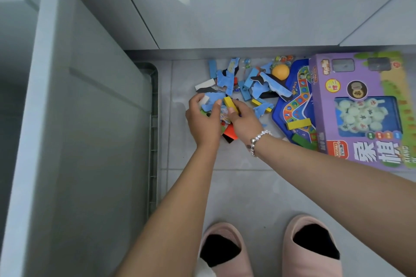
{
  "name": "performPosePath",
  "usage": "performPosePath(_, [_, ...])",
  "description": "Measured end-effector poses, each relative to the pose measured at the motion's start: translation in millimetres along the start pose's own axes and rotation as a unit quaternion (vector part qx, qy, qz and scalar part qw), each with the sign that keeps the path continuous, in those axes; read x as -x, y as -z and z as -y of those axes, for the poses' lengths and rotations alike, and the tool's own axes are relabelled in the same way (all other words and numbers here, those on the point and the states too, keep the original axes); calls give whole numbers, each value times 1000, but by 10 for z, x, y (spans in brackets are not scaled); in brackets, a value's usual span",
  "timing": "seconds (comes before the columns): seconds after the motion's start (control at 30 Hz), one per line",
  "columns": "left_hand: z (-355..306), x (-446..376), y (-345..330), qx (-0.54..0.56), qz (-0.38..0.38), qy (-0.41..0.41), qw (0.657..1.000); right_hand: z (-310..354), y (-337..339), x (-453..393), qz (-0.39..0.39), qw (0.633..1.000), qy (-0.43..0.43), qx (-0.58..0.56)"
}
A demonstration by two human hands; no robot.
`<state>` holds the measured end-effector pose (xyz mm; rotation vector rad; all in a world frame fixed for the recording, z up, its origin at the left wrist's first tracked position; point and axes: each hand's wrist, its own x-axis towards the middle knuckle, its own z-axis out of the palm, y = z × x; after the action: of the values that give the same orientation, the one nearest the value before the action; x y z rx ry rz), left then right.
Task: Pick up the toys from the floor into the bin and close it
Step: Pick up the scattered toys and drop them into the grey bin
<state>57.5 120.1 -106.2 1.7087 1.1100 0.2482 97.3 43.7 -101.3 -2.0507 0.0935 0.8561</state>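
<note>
The grey bin (94, 119) fills the left side of your view, its tall wall standing on the tiled floor (236, 186) just left of the toys. To your right lies the purple game box (360, 114), flat on the floor, with the blue game board (297, 105) tucked partly under its left edge. Between bin and board sits the heap of blue puzzle pieces (258, 83), with an orange ball (280, 71) and a few marbles (282, 59) at its far side. Your left hand (203, 119) is curled over the near end of the heap, fingers gripping a bundle of pieces. Your right hand (244, 120), bracelet (258, 140) at the wrist, pinches a yellow block (230, 103) right beside it. Your pink slippers (270, 249) show at the bottom.
</note>
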Motion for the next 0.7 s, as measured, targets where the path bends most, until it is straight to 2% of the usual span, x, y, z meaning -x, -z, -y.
performPosePath(0.23, [-33,51,41,81,2,40,996,57,15,74,-32,997,2,-75])
performPosePath(0.53, [-431,353,269,181,-42,48,982,300,147,463,-86,981,167,-48])
performPosePath(0.7, [-1079,616,640,214,-59,-14,975,802,349,931,-116,962,228,-89])
